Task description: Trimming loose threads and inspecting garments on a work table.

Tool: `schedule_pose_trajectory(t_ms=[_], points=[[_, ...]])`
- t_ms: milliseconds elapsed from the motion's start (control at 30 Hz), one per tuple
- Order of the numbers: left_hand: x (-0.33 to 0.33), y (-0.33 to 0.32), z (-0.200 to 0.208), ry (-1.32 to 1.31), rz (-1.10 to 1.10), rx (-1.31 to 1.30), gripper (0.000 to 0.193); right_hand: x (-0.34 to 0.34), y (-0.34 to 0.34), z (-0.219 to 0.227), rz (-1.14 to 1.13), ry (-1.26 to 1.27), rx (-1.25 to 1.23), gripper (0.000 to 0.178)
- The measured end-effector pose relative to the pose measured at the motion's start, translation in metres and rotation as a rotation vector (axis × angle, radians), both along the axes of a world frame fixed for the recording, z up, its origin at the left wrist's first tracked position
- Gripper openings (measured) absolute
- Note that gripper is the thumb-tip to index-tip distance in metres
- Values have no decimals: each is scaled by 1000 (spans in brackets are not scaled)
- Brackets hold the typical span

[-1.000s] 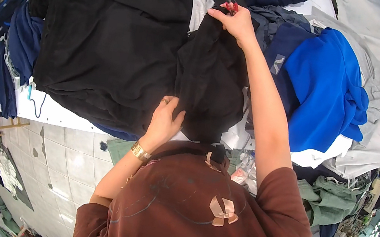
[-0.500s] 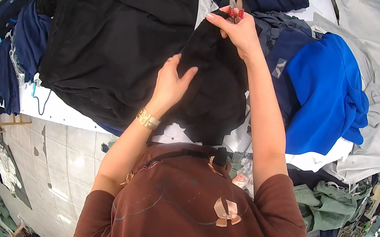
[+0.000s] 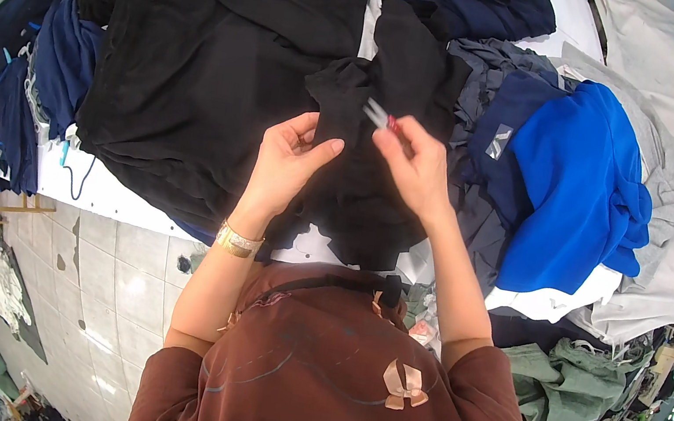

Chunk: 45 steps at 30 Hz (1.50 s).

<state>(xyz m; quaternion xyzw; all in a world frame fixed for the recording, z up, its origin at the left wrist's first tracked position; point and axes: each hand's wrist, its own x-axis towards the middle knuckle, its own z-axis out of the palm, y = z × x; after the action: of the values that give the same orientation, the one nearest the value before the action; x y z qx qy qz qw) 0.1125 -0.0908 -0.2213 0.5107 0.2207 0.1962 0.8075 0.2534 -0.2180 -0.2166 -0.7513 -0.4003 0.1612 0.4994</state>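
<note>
Red-handled thread snips sit in my right hand, their blades pointing up and to the left over black cloth. My left hand is closed on the edge of a black garment, with the thumb in front and the fingers partly hidden. A gathered end of this garment stands up between my hands. More black cloth hangs below them toward the table's near edge. The snips' blades are close to the fabric; I cannot tell whether they touch it.
A broad stack of black garments lies to the left on the white table. Bright blue cloth and navy cloth lie to the right. Green cloth is piled lower right. Navy clothes crowd the far left.
Both hands have come nearer to me, the right one moving down from the far edge with the snips. The snips have tilted leftward, and the black garment is bunched up between my hands.
</note>
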Motion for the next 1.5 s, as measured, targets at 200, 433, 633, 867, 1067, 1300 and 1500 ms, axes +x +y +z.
schedule_pose_trajectory(t_ms=[200, 433, 633, 867, 1067, 1300, 1500], points=[[-1, -6, 9, 53, 78, 63, 41, -4, -12, -15, 62, -370, 47, 34], [-5, -6, 17, 146, 100, 267, 50, -2, -13, -7, 123, -499, 33, 35], [-6, -6, 15, 185, 87, 322, 52, 1, -12, -4, 165, -586, 34, 33], [-7, -8, 9, 175, 122, 298, 59, 5, -10, -5, 144, -510, 24, 33], [-8, -13, 5, 163, 123, 258, 63, 17, 0, -12, -43, -41, 93, 32], [-10, -18, -3, 65, 163, 208, 72, 18, 9, -16, 45, 57, 33, 34], [-12, -16, 0, 59, 137, 210, 77, 3, -2, -11, 110, -213, -83, 35]])
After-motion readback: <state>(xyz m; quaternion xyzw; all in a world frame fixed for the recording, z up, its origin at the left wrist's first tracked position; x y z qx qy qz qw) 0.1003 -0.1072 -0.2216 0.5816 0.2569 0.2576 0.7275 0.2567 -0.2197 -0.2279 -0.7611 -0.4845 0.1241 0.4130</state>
